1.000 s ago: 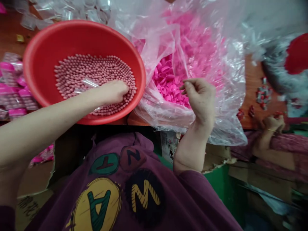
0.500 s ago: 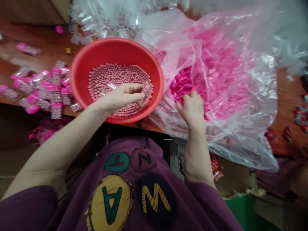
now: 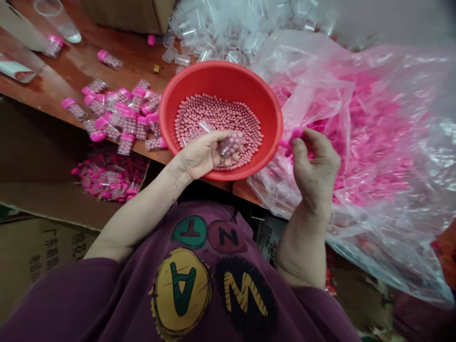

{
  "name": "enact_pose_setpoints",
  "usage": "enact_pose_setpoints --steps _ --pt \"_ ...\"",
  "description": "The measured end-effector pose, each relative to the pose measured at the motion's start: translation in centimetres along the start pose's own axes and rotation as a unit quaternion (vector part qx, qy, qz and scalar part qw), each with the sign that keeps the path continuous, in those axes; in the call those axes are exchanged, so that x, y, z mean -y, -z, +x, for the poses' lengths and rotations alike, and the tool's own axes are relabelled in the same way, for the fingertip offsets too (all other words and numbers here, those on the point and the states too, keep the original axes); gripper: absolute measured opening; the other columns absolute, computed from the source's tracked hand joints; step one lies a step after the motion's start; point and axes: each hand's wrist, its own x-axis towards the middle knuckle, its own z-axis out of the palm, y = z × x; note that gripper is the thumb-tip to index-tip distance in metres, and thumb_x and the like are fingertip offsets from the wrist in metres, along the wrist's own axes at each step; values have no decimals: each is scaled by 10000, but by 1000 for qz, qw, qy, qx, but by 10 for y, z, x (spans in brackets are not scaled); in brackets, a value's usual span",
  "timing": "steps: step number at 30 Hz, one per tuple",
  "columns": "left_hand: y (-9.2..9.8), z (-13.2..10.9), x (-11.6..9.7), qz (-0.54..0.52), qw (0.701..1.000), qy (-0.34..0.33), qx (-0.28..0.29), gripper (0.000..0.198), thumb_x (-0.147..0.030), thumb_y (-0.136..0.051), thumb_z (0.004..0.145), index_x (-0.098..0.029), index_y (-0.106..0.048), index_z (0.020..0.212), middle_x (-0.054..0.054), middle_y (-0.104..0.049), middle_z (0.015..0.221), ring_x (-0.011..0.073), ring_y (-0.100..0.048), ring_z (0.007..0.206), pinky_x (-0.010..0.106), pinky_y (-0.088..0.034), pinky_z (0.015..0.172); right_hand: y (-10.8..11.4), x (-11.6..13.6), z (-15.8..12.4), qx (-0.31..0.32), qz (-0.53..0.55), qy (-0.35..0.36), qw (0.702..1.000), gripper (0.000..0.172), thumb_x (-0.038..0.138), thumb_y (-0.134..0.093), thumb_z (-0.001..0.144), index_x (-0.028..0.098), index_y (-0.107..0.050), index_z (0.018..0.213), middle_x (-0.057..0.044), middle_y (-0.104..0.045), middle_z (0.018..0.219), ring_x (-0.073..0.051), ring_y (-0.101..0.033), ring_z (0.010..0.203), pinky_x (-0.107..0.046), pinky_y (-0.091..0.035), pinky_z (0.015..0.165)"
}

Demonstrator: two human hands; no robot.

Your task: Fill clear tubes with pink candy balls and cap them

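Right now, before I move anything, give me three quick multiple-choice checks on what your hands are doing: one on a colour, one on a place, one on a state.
1. What colour is the cap pinched in the right hand?
A) white B) bright pink C) red

2. Where is the left hand?
A) inside the plastic bag B) resting on the table C) over the red basin

3. What state is the clear plastic tube in the left hand in?
A) uncapped, with round pink beads inside B) capped C) empty

Answers:
1. B, the bright pink shows at the fingertips.
2. C, the hand overlaps the basin, above the beads.
3. A, beads show inside the tube and no cap shows on it.
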Motion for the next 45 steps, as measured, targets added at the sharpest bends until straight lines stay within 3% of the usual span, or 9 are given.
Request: enact_pose_setpoints --steps 3,6,15,19,21,25,30,39,45 --pt "1 2 3 -8 1000 -23 -4 207 -256 -609 1059 -136 -766 998 46 -785 860 119 -710 687 222 -555 618 -20 42 8 94 119 60 987 293 436 -649 1102 330 -792 1334 -48 -853 1248 -246 -813 1057 -492 -692 991" --pt "2 4 6 -8 999 -42 -6 222 -269 -625 1067 -153 -751 926 39 -771 847 110 -679 672 221 -523 596 -32 65 16 149 147 108 972 281 439 -674 1103 374 -798 1346 -36 -836 1211 -264 -792 1104 -511 -682 1030" --pt "3 16 15 15 993 -92 -70 201 -289 -704 1013 -171 -695 850 41 -722 811 115 -651 685 218 -443 569 -39 53 28 230 20 169 958 313 369 -614 1128 340 -789 1386 -91 -758 1209 -293 -718 1165 -543 -622 1074" --pt "5 20 16 32 990 -109 -81 190 -319 -682 1024 -165 -719 920 45 -731 819 96 -580 584 239 -393 527 -40 48 32 205 -117 158 959 264 330 -631 1115 334 -792 1325 -107 -734 1405 -374 -608 1412 -675 -466 1235" --pt "7 21 14 24 991 -102 -84 233 -360 -626 1060 -163 -746 1031 64 -754 834 138 -630 610 269 -436 548 -44 46 32 170 -104 157 967 244 347 -652 1110 289 -790 1303 -133 -710 1508 -391 -567 1495 -680 -420 1285" --pt "9 17 5 -16 996 -69 -56 368 -455 -548 1110 -154 -751 1167 97 -787 893 229 -776 817 308 -560 649 -56 41 30 145 20 130 981 266 380 -613 1127 265 -773 1306 -140 -808 1320 -319 -723 1266 -575 -567 1171" --pt "8 8 2 -36 995 -83 -35 302 -412 -580 1088 -167 -754 1110 92 -818 967 231 -816 963 306 -624 752 -72 33 24 122 120 38 984 310 488 -667 1098 288 -782 1305 -84 -828 1259 -305 -769 1219 -565 -626 1101" --pt "5 9 10 -31 990 -127 -53 88 -233 -745 962 -171 -741 1024 50 -824 1026 127 -749 818 227 -556 694 -85 15 30 151 305 -72 938 440 668 -648 1067 332 -777 1319 -60 -863 1147 -239 -818 1098 -436 -694 942" --pt "-2 3 6 -45 992 -107 -40 104 -117 -689 967 -150 -761 1034 34 -795 949 117 -727 784 226 -535 672 -82 33 24 135 307 -35 942 427 660 -615 1095 360 -784 1347 -44 -843 1103 -233 -804 972 -439 -697 876"
